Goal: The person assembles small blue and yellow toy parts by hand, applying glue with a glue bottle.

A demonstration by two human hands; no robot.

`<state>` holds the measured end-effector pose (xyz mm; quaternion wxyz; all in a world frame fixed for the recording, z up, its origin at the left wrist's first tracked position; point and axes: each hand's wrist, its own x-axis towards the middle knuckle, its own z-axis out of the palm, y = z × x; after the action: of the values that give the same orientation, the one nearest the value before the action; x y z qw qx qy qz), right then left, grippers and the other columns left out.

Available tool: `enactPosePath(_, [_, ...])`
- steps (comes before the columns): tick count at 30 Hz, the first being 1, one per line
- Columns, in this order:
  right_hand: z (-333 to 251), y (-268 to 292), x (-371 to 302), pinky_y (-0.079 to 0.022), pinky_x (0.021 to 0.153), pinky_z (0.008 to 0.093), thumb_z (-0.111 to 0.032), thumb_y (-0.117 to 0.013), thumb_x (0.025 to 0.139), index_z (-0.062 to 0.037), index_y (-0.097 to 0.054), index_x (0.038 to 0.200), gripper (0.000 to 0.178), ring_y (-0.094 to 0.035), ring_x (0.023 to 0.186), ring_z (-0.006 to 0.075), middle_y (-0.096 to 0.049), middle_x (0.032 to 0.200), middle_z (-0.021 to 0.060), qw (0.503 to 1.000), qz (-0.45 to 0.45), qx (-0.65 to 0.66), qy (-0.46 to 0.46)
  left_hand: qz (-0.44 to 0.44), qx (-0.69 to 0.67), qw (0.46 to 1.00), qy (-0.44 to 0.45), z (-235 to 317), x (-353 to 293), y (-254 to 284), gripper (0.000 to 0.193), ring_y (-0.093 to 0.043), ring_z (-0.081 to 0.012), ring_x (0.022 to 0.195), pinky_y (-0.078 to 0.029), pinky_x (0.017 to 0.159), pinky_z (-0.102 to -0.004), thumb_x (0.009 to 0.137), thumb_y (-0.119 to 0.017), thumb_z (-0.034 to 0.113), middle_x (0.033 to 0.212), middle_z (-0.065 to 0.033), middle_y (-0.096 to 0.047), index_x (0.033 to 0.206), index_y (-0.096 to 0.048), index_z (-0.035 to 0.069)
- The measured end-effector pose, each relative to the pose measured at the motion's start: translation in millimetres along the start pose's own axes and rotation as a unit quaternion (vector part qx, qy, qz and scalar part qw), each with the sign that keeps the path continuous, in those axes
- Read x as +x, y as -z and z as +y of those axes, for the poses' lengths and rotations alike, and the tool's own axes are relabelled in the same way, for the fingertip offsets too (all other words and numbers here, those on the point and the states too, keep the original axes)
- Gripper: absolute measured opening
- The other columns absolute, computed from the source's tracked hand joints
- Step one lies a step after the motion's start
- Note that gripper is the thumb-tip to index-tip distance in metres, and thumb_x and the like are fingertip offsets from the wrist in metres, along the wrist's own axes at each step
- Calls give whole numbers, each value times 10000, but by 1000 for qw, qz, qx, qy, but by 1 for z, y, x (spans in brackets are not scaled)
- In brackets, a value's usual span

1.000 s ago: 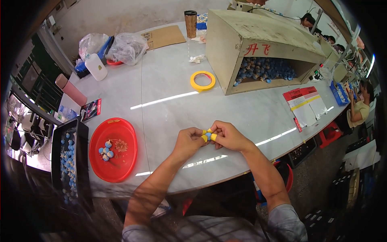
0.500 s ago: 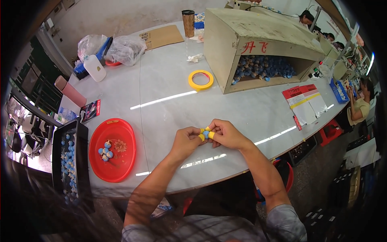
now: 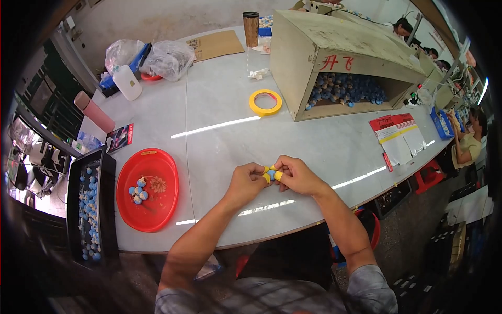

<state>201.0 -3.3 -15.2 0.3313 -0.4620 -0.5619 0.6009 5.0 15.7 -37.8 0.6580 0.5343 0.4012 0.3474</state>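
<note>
Above the grey tabletop [image 3: 219, 141], my left hand [image 3: 246, 183] and my right hand [image 3: 300, 179] meet, pinching a small blue ball-shaped piece [image 3: 272, 175] between thumbs and forefingers. Yellow wrapping covers those fingertips and hides part of the piece. To the left of my hands sits a red oval tray [image 3: 170, 196], holding several blue-and-cream ball figures [image 3: 140, 191]. Past it, at the table's left end, is a black bin [image 3: 107, 178] with many more blue pieces in it.
A yellow tape roll [image 3: 265, 103] lies beyond my hands. Behind it stands a large beige box [image 3: 293, 63], its opening full of blue pieces. Red-and-white papers [image 3: 400, 133] lie at right, a pink bottle [image 3: 95, 112] at left. A co-worker [image 3: 468, 141] sits far right.
The whole view has shifted slightly. My hands stay together on the blue piece, with only a small change in the fingers' angle.
</note>
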Motion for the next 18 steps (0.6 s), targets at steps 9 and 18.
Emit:
enactPosePath(9, [-1,-1,-3,-523,582,235,18,-525,917,7,-538,986,71,-619,671,99,-656,879,85,1000,15,1,15,-3,-2,1000,-8,-1,-2,-2,239,-683,-167,874,-543,741,-253,854,-603,-47,969,-163,-669,1074,-569,-132])
enactPosePath(18, [-6,-2,-5,-529,584,220,-1,-541,926,12,-557,1033,109,-630,662,95,-665,890,85,1000,22,10,-9,-38,-24,999,16,7,-2,2,211,-688,-202,951,-578,783,-234,920,-609,0,1022,-160,-651,1069,-558,-140])
